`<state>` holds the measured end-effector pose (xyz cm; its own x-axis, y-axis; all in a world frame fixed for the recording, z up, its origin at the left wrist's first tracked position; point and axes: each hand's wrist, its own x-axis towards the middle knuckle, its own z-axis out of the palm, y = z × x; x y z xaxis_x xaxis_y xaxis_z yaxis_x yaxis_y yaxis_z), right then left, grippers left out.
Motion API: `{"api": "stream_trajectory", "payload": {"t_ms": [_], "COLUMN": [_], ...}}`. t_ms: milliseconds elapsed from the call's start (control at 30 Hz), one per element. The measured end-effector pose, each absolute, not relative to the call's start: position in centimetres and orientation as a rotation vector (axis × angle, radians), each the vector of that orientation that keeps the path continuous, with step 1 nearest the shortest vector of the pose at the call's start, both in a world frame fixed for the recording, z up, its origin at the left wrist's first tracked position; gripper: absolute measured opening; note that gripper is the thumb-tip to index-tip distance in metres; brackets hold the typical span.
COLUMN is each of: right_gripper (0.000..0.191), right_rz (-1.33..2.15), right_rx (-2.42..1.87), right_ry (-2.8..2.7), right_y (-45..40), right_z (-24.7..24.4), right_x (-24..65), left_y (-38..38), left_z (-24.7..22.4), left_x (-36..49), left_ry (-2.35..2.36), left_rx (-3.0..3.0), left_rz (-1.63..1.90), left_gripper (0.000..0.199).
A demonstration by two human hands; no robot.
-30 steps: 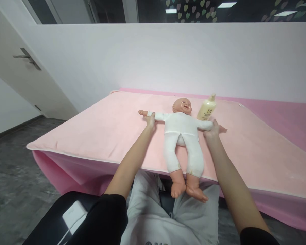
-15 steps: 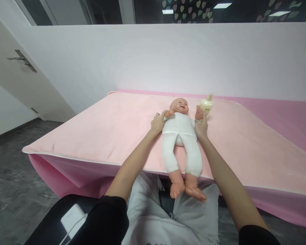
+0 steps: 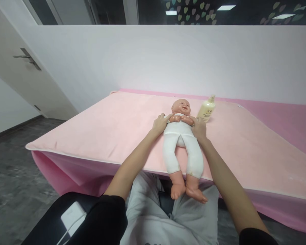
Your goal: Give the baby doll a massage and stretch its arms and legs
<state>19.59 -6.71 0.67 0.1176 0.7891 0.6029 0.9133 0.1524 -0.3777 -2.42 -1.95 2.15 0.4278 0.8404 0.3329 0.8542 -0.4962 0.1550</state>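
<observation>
A baby doll [image 3: 180,128] with a white cloth body lies on its back on the pink blanket [image 3: 97,126], its feet hanging past the front edge. Both its arms are folded across the chest, the hands close together. My left hand [image 3: 161,124] is closed on the doll's arm at the left of the view. On the other side, my right hand [image 3: 199,128] grips the opposite arm near its cuff. Just behind my right hand stands a pale yellow pump bottle [image 3: 206,109]; its lower part is partly hidden by the hand.
A white wall [image 3: 153,58] rises behind the table, with a dark window above it. At the left is a door with a metal handle [image 3: 28,58]. A white box-shaped device [image 3: 72,217] with a cable rests on a black surface at my left side.
The doll's arm in my right hand has swung inward, from raised out at the side to folded across the chest. The other arm has also moved slightly inward.
</observation>
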Motion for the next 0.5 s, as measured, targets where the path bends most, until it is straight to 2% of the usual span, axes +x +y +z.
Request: {"api": "stream_trajectory", "payload": {"t_ms": [300, 500], "right_gripper": [0.052, 0.049], "right_rz": [-0.215, -0.127], "right_rx": [-1.678, -1.643], "right_ry": [-1.722, -1.699], "right_y": [-6.55, -6.53], "right_z": [0.84, 0.98], "right_x": [19.73, 19.84], "left_y": [-1.85, -1.54], "left_z": [1.64, 1.81], "left_x": [-2.43, -2.74], "left_ry": [-1.585, -1.753], "left_rx": [-2.639, -2.675], "left_rz": [-0.721, -0.864], "left_gripper": [0.045, 0.051]}}
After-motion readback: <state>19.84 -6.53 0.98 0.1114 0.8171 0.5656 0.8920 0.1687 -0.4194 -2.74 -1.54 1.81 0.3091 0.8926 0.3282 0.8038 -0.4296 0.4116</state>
